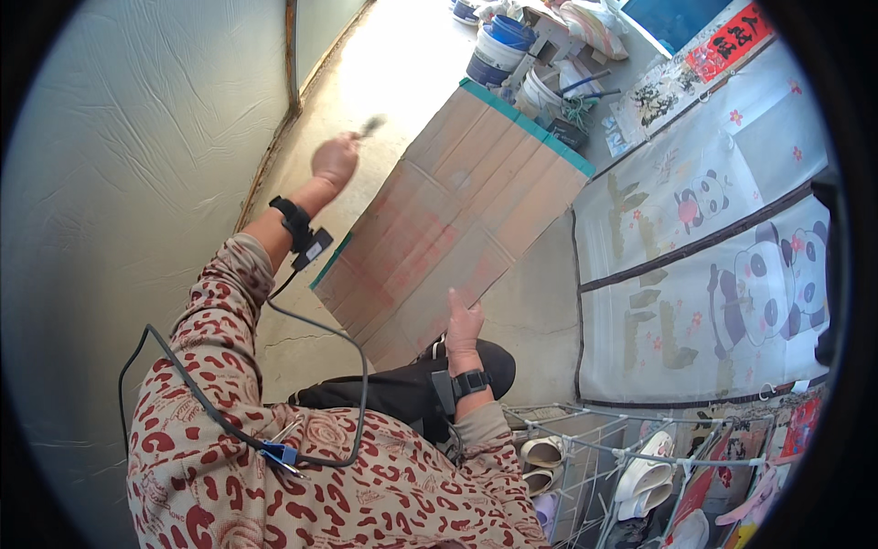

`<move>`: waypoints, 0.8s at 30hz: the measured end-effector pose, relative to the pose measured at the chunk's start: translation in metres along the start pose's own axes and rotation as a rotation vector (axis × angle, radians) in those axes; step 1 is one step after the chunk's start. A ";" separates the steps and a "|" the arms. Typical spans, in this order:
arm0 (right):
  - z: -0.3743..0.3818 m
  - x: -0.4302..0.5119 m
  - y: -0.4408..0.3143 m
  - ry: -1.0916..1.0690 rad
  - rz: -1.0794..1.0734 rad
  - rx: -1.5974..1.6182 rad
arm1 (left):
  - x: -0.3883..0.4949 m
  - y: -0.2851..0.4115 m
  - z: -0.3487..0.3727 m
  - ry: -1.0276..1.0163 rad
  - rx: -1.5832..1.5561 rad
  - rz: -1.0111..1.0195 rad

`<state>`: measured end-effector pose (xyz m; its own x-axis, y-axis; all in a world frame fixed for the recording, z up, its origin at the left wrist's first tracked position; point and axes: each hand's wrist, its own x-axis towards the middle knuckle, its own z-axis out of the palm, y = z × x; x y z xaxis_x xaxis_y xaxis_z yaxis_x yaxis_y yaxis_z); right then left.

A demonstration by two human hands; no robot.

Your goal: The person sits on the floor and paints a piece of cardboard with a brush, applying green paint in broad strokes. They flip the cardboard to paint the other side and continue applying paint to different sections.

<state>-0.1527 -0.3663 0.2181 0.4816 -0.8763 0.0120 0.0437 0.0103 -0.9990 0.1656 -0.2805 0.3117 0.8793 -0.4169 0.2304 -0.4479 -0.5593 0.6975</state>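
A large flat piece of brown cardboard point(439, 226), with green tape along its far edge and one left corner, slants across the view in front of me. My right hand point(464, 322) is at its near right edge, thumb on the upper face and the other fingers hidden. My left hand point(336, 161) is raised beyond the cardboard's left side, closed around a small dark object point(372, 125) that is blurred, so its kind cannot be told. Both wrists wear black straps with small devices, and a cable runs from the left one.
Buckets point(497, 51) and bags stand beyond the cardboard. A panda-print curtain point(699, 288) hangs on the right. At lower right is a metal rack point(617, 456) with shoes point(646, 473). A pale, wrinkled covered surface point(151, 171) rises on the left.
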 end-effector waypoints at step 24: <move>0.002 0.003 -0.002 0.049 0.051 0.047 | -0.075 0.076 0.024 -0.115 0.156 1.224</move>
<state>-0.1495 -0.3675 0.2201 0.4407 -0.8967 -0.0419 0.0615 0.0768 -0.9951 0.0615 -0.3087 0.3310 -0.1472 -0.7811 0.6069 -0.9857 0.1664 -0.0251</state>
